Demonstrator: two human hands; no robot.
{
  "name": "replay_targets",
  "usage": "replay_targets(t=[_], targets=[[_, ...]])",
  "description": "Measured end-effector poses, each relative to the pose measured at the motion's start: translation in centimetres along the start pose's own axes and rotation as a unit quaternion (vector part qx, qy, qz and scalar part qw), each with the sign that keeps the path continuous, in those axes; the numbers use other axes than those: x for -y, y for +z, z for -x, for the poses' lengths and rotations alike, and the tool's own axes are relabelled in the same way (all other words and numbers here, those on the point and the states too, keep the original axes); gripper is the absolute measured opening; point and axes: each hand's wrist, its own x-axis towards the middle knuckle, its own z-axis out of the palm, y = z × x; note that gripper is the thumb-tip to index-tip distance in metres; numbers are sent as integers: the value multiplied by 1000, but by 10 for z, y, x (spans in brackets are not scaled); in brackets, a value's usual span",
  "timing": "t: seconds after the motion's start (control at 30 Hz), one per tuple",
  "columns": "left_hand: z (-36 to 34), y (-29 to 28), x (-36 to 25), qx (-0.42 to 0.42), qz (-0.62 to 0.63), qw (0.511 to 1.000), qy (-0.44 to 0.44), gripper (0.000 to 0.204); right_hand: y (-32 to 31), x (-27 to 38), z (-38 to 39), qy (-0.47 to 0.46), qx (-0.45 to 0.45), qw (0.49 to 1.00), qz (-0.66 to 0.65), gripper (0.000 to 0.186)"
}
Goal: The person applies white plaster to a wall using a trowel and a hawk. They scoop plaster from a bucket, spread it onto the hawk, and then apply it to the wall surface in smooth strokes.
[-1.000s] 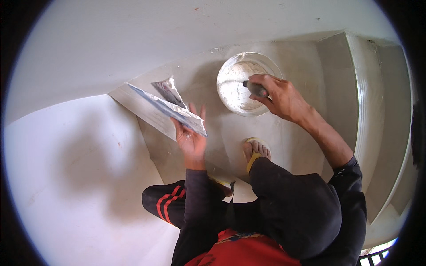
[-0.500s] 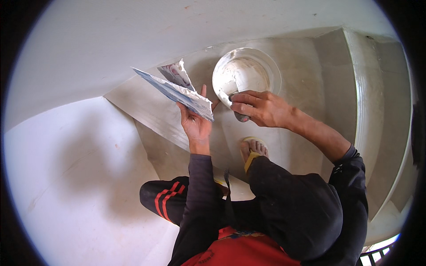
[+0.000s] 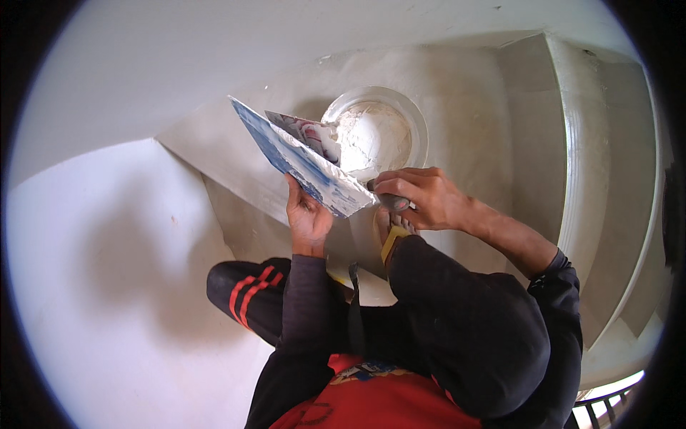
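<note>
A long blue-and-white plastering blade (image 3: 282, 143) with white putty along its edge rests in my left hand (image 3: 307, 211), whose fingers curl beneath it; a smaller red-marked plate (image 3: 304, 129) stands just behind it. My right hand (image 3: 425, 196) grips a scraper by its grey handle (image 3: 395, 201) at the long blade's lower right end; the scraper's blade is mostly hidden there. Beyond both hands, a round white bucket (image 3: 382, 136) holds white putty, partly covered by the plates.
I am crouched on a grey stair landing (image 3: 464, 100), my foot (image 3: 400, 225) below the bucket. Steps (image 3: 607, 179) run along the right, a white wall (image 3: 143, 64) curves across the top and left, and a dark railing (image 3: 600, 409) shows at the lower right.
My right hand has come out of the bucket, down and toward me, bringing the scraper to the blade's end. My left hand's plates have shifted right, now overlapping the bucket in view.
</note>
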Motion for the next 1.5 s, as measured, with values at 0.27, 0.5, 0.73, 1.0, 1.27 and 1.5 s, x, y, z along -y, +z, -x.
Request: replay_targets(t=[0.27,0.5,0.73,1.0,1.27,1.5], targets=[[6,31,-6,46,-52,997,25,44,-56,-14,16,57,-69,990,-106,37],[-8,-4,-28,2,-65,996,55,44,-16,-7,-24,-38,24,998,-34,45],[-4,3,-29,-55,-65,994,72,48,-7,33,-2,-55,97,993,27,50],[-3,-3,-48,13,-44,998,50,42,15,62,-20,-45,69,996,26,47],[-12,-5,-60,-21,-68,994,84,44,34,53,7,30,-8,992,-125,36],[-20,-18,-45,-5,-17,998,60,46,14,29,-12,-22,-62,997,42,38]])
